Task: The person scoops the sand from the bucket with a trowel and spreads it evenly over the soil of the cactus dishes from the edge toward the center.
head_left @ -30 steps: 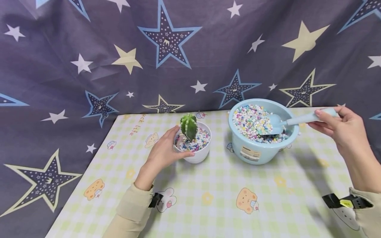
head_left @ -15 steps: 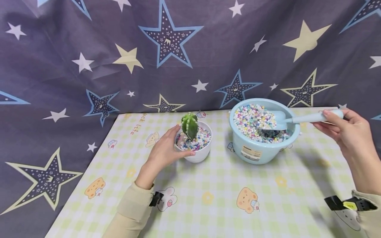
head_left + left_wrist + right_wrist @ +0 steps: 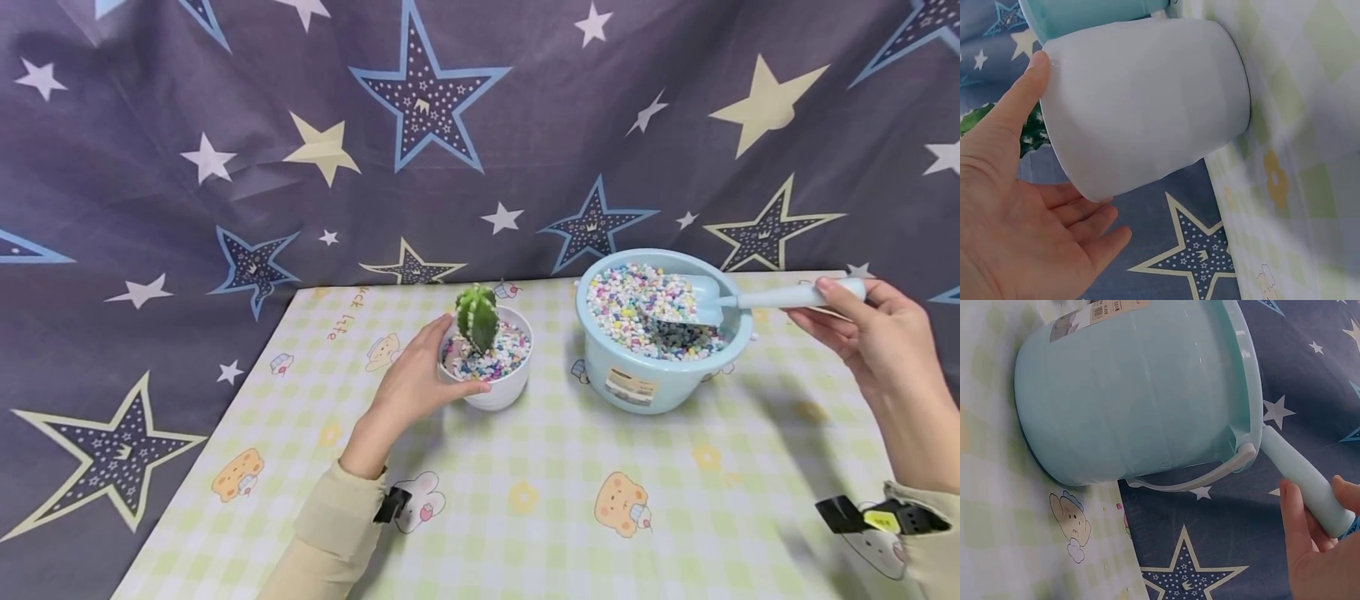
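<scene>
On the table's left half stands a white flowerpot holding a green cactus in multicoloured pebbles. My left hand grips this pot from the left, thumb at the near rim and fingers round the far side. The left wrist view shows the thumb on the rim. To the right is a light blue bucket of similar pebbles. My right hand holds a light blue trowel by the end of its handle. Its blade lies tilted over a dark hollow in the pebbles, inside the bucket.
A pale green checked tablecloth with cartoon prints covers the table. Behind it hangs a dark curtain with stars. The bucket's thin carrying handle hangs down its side in the right wrist view.
The trowel has shifted slightly to the right, and its blade has risen a little, baring more of the hollow in the pebbles. The left hand and pot have stayed in place.
</scene>
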Demonstrator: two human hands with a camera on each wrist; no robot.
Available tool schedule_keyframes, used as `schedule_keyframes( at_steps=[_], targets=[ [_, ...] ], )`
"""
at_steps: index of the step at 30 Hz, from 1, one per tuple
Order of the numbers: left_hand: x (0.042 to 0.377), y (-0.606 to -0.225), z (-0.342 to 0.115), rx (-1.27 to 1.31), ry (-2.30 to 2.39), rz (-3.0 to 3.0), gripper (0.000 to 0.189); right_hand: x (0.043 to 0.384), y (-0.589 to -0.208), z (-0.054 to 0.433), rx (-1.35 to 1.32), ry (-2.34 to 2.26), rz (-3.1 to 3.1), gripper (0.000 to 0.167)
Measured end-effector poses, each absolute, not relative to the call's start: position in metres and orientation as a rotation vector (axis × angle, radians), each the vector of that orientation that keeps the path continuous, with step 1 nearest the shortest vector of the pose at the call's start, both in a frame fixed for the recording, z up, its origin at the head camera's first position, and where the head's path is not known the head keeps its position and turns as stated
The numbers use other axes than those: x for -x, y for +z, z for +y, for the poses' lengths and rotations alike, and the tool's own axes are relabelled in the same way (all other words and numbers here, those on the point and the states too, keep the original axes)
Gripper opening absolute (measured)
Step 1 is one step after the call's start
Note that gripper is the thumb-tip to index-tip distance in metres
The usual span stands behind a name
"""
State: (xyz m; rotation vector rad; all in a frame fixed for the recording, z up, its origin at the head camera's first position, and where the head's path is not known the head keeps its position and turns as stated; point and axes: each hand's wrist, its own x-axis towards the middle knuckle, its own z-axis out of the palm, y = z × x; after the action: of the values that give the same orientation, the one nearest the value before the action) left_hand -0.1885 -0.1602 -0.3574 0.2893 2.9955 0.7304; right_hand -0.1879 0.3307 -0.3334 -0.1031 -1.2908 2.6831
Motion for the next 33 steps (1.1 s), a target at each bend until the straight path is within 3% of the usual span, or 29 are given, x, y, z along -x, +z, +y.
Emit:
schedule_keyframes(
  at_steps=[33],
  targets=[
    [0.197, -0.365, -0.164, -0.300, 0.797, 2.943, 0.120, 0.186, -0.327, 0.307, -0.025, 2.825, -1.183, 0.019]
  ],
)
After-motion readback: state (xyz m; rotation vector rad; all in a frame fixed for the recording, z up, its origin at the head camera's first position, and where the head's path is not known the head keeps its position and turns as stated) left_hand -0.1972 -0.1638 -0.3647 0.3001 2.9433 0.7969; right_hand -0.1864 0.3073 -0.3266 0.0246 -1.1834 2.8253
